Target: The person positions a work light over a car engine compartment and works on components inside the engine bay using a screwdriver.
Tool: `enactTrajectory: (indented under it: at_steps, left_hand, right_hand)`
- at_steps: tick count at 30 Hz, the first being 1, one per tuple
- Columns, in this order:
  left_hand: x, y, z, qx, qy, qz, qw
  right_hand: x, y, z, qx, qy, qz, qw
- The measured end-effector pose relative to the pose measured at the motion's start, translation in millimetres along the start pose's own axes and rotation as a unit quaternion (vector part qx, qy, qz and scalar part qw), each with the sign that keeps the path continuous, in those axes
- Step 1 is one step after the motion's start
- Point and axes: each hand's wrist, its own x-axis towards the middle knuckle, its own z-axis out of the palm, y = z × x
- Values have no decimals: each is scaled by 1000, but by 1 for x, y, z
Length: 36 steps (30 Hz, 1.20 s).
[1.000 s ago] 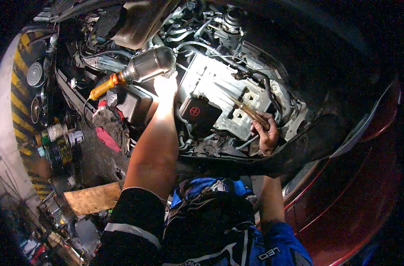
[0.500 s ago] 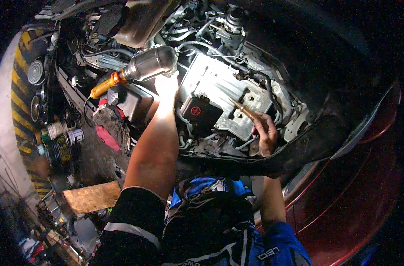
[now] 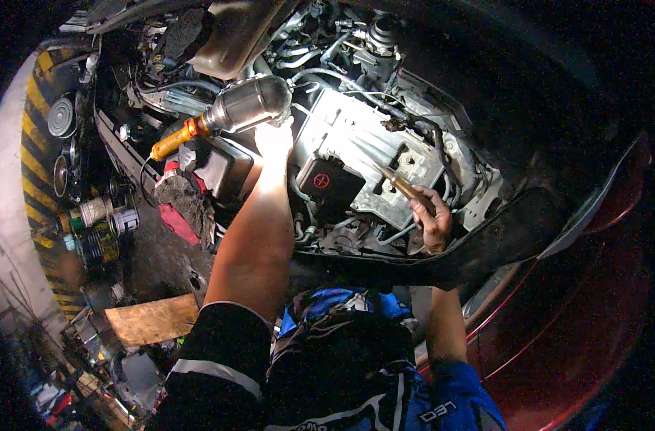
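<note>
View from below an engine bay, the person lying under the front of a dark red car [image 3: 557, 316]. The left hand [image 3: 273, 140] is raised to the rim of a metal work lamp [image 3: 245, 106], a conical steel shade with an orange handle [image 3: 173, 140] running off to the left of the grip. The glare washes out the fingers, so whether they close round the shade or only press against it cannot be told. The right hand [image 3: 431, 219] is wrapped shut around the lower end of a slim brass-coloured tool [image 3: 395, 183], whose shaft rises up and to the left of the fist toward a pale cast-metal housing [image 3: 363, 144] lit by the lamp. Just left of that grip, and lower, sits a black box with a red mark [image 3: 327, 183]; hoses and cables crowd above the housing.

Handling (judged, not seen): the tool looks rigid and light, a thin rod that should transmit force well along its length but slip sideways off a fastener if held too far back; a hold nearer the tip would steady it. Greasy metal is probably slick in a bare palm. The lamp's shade looks stiff and moderately heavy, and likely hot near the bulb, so the orange handle is the safer place to take it.

Far to the left of both hands, cans [image 3: 104, 223] and a wooden board [image 3: 151, 320] lie on the floor.
</note>
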Motion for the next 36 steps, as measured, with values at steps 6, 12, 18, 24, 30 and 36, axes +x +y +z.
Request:
enactTrajectory:
  at_steps: [6,12,18,24,30,36]
  left_hand:
    - [4,-6,4,15,10,-5,1000]
    - [8,-13,7,4,-5,-21,1000]
    - [9,-5,5,21,3,-12,1000]
    - [13,-11,5,13,9,30,999]
    - [4,6,1,4,2,-5,1000]
    - [5,2,3,1,37,29,999]
  right_hand:
    - [5,-4,-2,55,-11,62,996]
    - [2,-7,2,56,-9,45,997]
    - [-1,-6,-2,45,-19,37,998]
    - [-3,-13,5,28,-21,42,999]
    - [-9,-12,2,36,-5,41,998]
    - [-6,-4,0,36,-6,37,999]
